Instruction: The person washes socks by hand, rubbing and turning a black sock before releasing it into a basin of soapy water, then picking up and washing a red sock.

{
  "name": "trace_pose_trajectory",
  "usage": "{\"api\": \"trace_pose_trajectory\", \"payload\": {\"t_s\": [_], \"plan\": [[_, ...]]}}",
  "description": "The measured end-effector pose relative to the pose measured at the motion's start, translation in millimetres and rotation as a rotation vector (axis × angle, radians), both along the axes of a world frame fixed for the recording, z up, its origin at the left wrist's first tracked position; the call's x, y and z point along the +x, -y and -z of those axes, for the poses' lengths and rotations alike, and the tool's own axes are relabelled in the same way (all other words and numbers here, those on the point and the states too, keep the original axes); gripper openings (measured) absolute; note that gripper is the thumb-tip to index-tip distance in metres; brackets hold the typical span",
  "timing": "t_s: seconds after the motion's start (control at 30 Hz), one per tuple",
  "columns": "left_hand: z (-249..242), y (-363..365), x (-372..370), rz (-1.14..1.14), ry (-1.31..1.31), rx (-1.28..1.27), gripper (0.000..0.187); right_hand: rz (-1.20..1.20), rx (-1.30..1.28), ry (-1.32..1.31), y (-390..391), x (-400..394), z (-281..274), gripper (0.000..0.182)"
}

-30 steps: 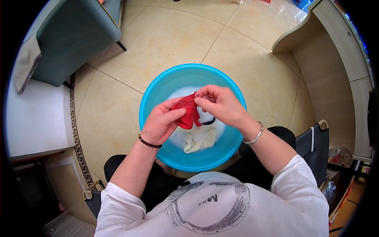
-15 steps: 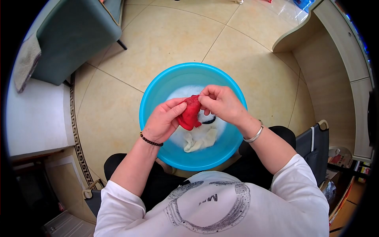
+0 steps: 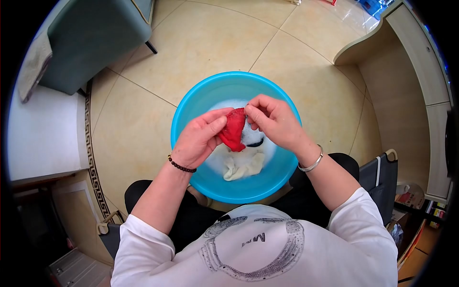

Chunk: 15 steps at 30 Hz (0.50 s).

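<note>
Home interior, living area by the look. Glossy beige floor tiles (image 3: 201, 43) with a patterned border strip (image 3: 91, 158), teal upholstered chair (image 3: 91, 38), curved wooden cabinet (image 3: 382, 52). Blue plastic basin (image 3: 191, 110) on the floor (soapy laundry inside).

Beige tiled floor (image 3: 201, 43) carries it all: a blue plastic basin (image 3: 201, 103) sits in the middle, near the person's knees. A teal chair (image 3: 91, 33) stands far left, and a wooden counter (image 3: 382, 67) far right.

I see a small red cloth (image 3: 234, 129), wet and crumpled. It hangs bunched above the blue basin (image 3: 191, 110). White garment (image 3: 244, 165) lies in the suds below.
</note>
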<state>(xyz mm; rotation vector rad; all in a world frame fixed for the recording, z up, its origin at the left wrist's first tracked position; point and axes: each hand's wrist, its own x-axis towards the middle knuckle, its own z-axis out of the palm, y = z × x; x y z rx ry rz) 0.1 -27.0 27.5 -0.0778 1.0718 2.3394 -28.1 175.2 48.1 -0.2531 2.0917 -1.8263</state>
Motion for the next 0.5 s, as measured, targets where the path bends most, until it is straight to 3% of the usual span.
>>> {"api": "trace_pose_trajectory", "payload": {"t_s": [0.27, 0.43, 0.5], "plan": [[8.8, -2.1, 2.1, -0.024, -0.032, -0.082, 0.035, 0.037, 0.146, -0.286, 7.5, 10.1, 3.4, 0.011], [9.4, -8.5, 6.5, -0.045, -0.144, -0.363, 0.029, 0.061, 0.394, -0.555, 8.7, 14.6, 8.0, 0.008], [9.7, -7.4, 7.2, -0.035, -0.139, -0.390, 0.028, 0.076, 0.382, -0.530, 8.6, 14.8, 9.8, 0.007]]}}
